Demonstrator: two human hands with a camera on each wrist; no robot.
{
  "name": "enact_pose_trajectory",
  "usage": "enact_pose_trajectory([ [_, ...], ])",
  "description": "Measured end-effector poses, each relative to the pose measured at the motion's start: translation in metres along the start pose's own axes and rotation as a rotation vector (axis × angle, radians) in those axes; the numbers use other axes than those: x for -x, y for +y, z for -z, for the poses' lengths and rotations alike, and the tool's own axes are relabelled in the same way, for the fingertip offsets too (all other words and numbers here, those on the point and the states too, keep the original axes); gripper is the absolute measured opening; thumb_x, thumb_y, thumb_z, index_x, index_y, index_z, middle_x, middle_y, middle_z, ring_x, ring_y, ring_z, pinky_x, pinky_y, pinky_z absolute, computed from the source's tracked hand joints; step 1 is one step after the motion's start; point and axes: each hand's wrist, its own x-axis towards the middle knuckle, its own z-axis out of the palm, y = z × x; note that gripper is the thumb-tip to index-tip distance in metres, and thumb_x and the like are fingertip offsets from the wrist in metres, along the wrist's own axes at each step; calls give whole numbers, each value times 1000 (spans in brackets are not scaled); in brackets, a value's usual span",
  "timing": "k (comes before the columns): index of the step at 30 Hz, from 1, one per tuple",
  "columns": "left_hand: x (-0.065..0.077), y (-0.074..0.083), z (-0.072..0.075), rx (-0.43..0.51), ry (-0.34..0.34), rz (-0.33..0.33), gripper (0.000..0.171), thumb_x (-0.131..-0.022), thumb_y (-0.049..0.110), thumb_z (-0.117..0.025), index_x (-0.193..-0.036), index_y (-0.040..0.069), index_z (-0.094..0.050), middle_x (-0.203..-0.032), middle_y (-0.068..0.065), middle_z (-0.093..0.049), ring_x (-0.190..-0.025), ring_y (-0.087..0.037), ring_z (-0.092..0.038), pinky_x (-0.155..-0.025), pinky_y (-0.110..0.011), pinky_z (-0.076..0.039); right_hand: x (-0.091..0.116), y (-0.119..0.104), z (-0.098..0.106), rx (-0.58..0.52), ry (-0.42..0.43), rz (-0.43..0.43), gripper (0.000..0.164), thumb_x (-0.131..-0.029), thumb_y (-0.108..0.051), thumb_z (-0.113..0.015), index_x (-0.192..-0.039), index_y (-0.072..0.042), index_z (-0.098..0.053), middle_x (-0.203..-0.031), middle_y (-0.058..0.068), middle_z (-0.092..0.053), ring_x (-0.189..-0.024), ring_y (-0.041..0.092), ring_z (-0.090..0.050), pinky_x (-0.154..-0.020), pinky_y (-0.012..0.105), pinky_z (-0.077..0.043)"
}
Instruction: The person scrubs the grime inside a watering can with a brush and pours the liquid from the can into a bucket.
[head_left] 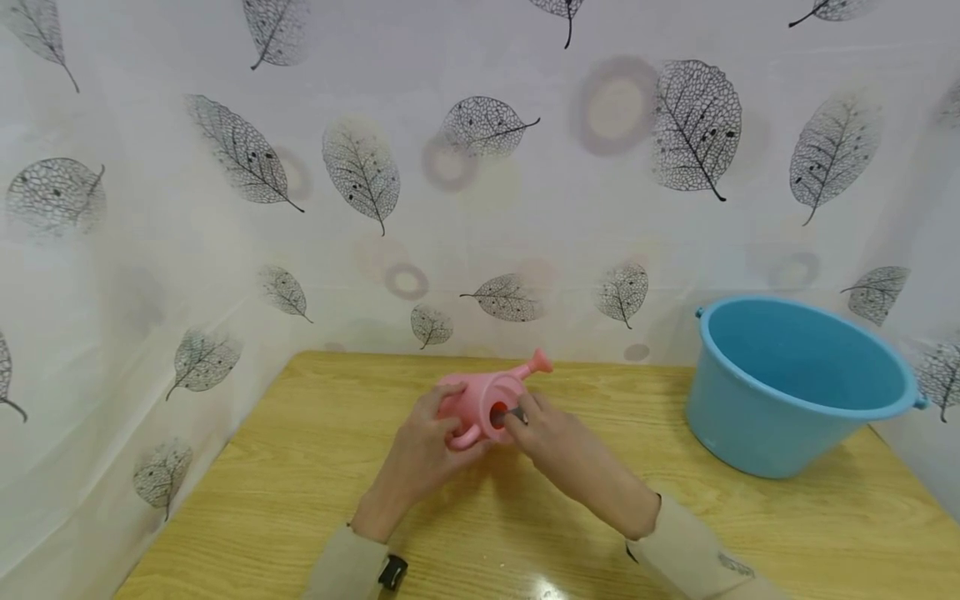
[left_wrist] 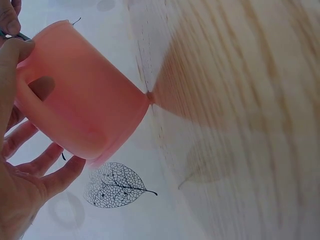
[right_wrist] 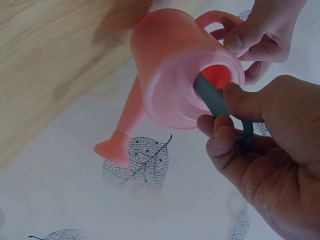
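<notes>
A pink toy watering can (head_left: 468,404) is tipped on its side above the table, its round opening turned toward me. My left hand (head_left: 427,442) grips it by the handle side, with the thumb near the handle (left_wrist: 37,95) and fingers spread under the body. My right hand (right_wrist: 280,135) pinches a dark grey-green piece with a curved loop (right_wrist: 212,95). One end of that piece reaches into the red-lined hole in the can's top; I cannot tell what it is. The spout with its flared rose (head_left: 540,362) points away to the right.
A large blue bucket (head_left: 750,417) stands at the right on the wood-grain table (head_left: 315,500). Behind and left of the table hangs a pale sheet (head_left: 465,225) printed with dark leaf skeletons. A black band (head_left: 392,572) circles the left sleeve.
</notes>
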Motion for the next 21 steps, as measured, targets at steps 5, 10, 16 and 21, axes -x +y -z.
enact_pose_trajectory([
  [5,0,1,0,4,10,-7,35,-84,35,-85,-66,14,-62,-137,-10,-60,-126,-29,-62,-103,-38,-58,1,1,9,117,0,33,31,-78,-3,-84,-100,-6,-62,-96,10,-59,-77,19,-54,-60,21,-52],
  [10,0,1,0,7,20,-18,37,-83,36,-86,-65,14,-62,-136,-11,-60,-126,-30,-62,-103,-38,-58,-1,1,15,158,-18,50,24,-81,1,-80,-98,-5,-63,-93,9,-58,-77,19,-53,-63,21,-51],
  [16,-1,1,0,12,31,-26,38,-82,37,-86,-65,14,-61,-135,-12,-61,-126,-30,-62,-103,-39,-59,-2,-1,18,220,-52,75,19,-81,-1,-79,-93,-5,-65,-90,8,-57,-76,18,-51,-64,20,-49],
  [21,-1,1,0,5,36,-28,38,-82,37,-87,-65,14,-62,-134,-12,-61,-125,-30,-63,-101,-39,-59,-2,-2,12,243,-39,79,19,-80,-4,-79,-91,-5,-64,-88,8,-54,-76,19,-49,-63,21,-46],
])
